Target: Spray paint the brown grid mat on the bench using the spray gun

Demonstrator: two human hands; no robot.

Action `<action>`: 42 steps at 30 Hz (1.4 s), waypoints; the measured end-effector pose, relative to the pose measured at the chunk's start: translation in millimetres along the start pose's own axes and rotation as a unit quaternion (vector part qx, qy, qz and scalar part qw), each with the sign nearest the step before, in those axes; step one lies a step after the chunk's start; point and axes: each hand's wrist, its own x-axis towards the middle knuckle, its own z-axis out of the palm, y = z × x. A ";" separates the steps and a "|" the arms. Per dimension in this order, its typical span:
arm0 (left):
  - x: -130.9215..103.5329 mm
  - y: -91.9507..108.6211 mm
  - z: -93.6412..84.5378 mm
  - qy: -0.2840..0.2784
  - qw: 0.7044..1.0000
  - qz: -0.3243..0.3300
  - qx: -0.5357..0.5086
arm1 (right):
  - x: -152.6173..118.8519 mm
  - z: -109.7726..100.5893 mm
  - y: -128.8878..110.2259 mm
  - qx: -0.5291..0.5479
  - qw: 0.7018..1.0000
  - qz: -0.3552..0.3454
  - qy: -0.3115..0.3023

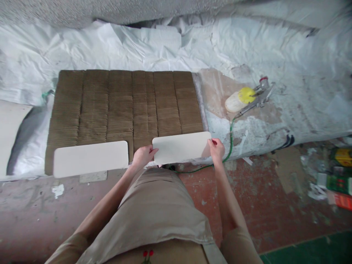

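Observation:
A white rectangular panel with rounded corners (180,147) is held by its two short ends, over the near right edge of a brown ribbed fabric piece (118,102). My left hand (143,156) pinches the panel's left end. Its right end is between the thumb and fingers of my right hand (216,148). To the left, a second white panel (90,158) of like shape lies along the fabric's near edge, touched by neither hand.
White plastic sheeting (132,47) covers the work surface. At the right lies a spray gun (260,97) with a white and yellow bottle-like part (240,99) beside it. From it a green hose (231,139) runs toward me. Boxes (338,183) sit on the floor at far right.

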 end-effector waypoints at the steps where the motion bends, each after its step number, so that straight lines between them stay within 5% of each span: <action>1: -0.2 0.9 -1.0 -0.001 1.000 0.001 0.008 | -0.1 0.2 -0.5 -0.003 1.000 0.000 0.000; 42: 6.5 -8.1 -5.4 -0.038 0.988 -0.021 0.145 | -8.5 8.0 -19.0 -0.154 0.987 -0.047 -0.019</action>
